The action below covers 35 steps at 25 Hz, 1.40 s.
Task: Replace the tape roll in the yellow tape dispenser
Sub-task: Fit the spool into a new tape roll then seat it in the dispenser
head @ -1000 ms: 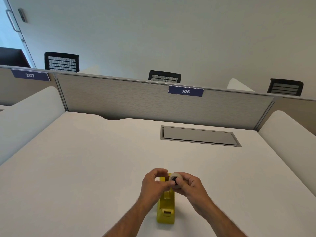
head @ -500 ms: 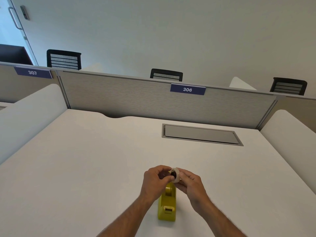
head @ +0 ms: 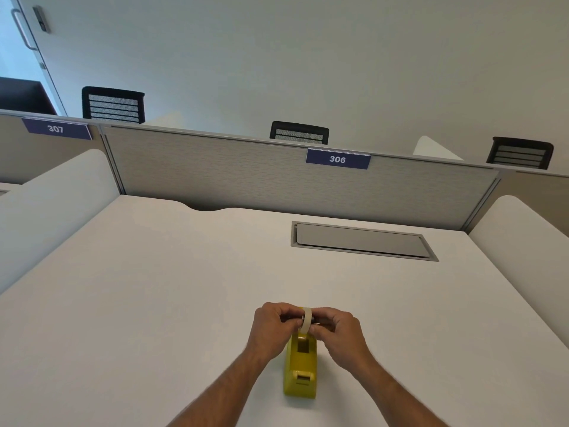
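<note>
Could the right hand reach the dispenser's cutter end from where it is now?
Probably yes: the cutter end of the yellow dispenser lies uncovered just below the right hand, though that hand is holding the tape roll.

Head view of a white desk in a partitioned cubicle. A yellow tape dispenser stands on the desk, its long axis running away from the viewer. The left hand and right hand together pinch a pale tape roll, held on edge over the dispenser's far end. Behind lie a grey hatch set in the desktop and a partition bearing a sign reading 306.
</note>
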Each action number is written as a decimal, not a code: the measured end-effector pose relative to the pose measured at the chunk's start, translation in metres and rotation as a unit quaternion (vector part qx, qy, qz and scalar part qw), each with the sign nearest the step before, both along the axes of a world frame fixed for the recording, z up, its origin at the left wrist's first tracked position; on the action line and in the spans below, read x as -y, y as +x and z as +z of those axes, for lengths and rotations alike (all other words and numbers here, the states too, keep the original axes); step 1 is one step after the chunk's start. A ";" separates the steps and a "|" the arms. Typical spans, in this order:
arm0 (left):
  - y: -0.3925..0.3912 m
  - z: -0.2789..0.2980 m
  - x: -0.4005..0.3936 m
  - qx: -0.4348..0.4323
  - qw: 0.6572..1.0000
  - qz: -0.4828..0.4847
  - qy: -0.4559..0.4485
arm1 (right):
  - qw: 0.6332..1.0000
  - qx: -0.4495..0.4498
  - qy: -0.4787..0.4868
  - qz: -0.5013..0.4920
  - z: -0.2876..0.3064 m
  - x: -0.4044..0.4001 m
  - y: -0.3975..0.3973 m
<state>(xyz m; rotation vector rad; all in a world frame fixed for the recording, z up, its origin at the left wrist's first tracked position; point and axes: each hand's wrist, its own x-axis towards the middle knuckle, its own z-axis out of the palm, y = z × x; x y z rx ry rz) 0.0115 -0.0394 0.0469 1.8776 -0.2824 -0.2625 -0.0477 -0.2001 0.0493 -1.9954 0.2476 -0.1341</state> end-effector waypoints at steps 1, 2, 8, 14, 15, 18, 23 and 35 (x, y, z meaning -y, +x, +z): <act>0.001 -0.001 -0.001 -0.002 1.000 -0.001 0.001 | 1.000 0.004 -0.017 -0.004 -0.001 -0.001 0.001; 0.001 -0.002 -0.002 -0.003 1.000 -0.005 0.003 | 0.999 0.006 -0.031 -0.006 -0.002 -0.002 0.001; 0.001 -0.004 -0.003 0.008 1.000 -0.005 0.021 | 0.999 0.018 -0.050 -0.006 -0.005 0.001 0.004; -0.003 -0.007 0.000 -0.003 1.000 0.015 -0.011 | 0.999 0.012 -0.037 0.030 -0.003 0.009 0.002; -0.004 -0.007 0.001 -0.004 1.000 0.019 -0.013 | 0.999 0.012 -0.041 0.032 -0.004 0.009 0.002; -0.007 -0.008 0.002 -0.006 1.000 0.014 -0.018 | 0.999 0.010 -0.029 0.016 -0.006 0.012 0.002; -0.008 -0.009 0.000 -0.003 1.000 -0.009 -0.002 | 0.999 -0.007 -0.029 0.021 -0.006 0.018 0.004; -0.005 -0.013 -0.002 0.045 0.997 -0.022 0.065 | 0.994 -0.020 -0.102 0.031 -0.012 0.012 0.007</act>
